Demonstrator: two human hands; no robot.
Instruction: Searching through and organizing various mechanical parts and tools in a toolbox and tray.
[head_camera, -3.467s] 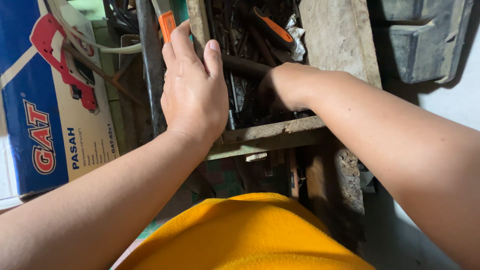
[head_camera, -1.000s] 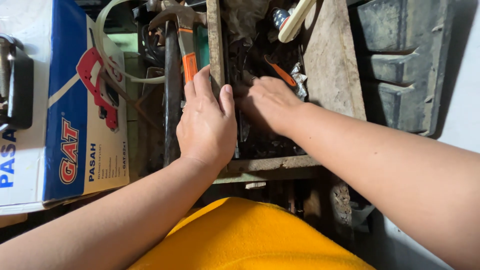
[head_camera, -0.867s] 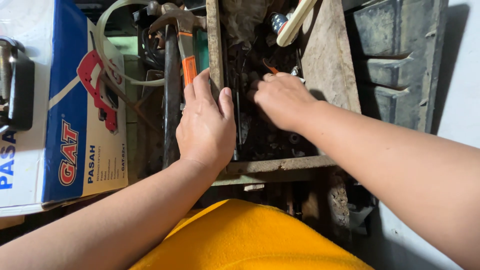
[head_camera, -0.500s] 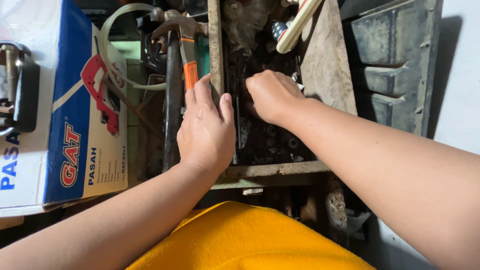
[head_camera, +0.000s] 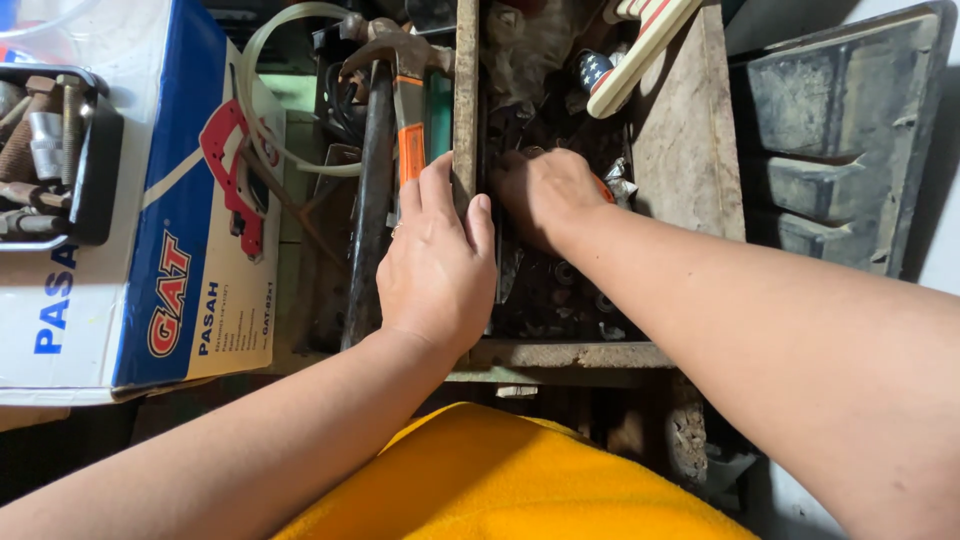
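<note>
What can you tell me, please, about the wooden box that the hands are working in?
The wooden box is a rough, worn, unpainted crate of thick grey-brown planks, open on top. It holds a dark jumble of small metal parts and tools. The left hand rests flat on its left wall; the right hand reaches inside among the parts. A hammer lies just outside that left wall.

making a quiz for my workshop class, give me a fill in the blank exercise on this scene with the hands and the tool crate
1. The left hand rests on the ____ side wall of the wooden crate.
2. The right hand reaches ____ the crate, among dark metal parts.
3. The hammer beside the crate has a band coloured ____.
4. The cardboard box lies to the ____ of the crate.

Missing words: left; into; orange; left
</note>
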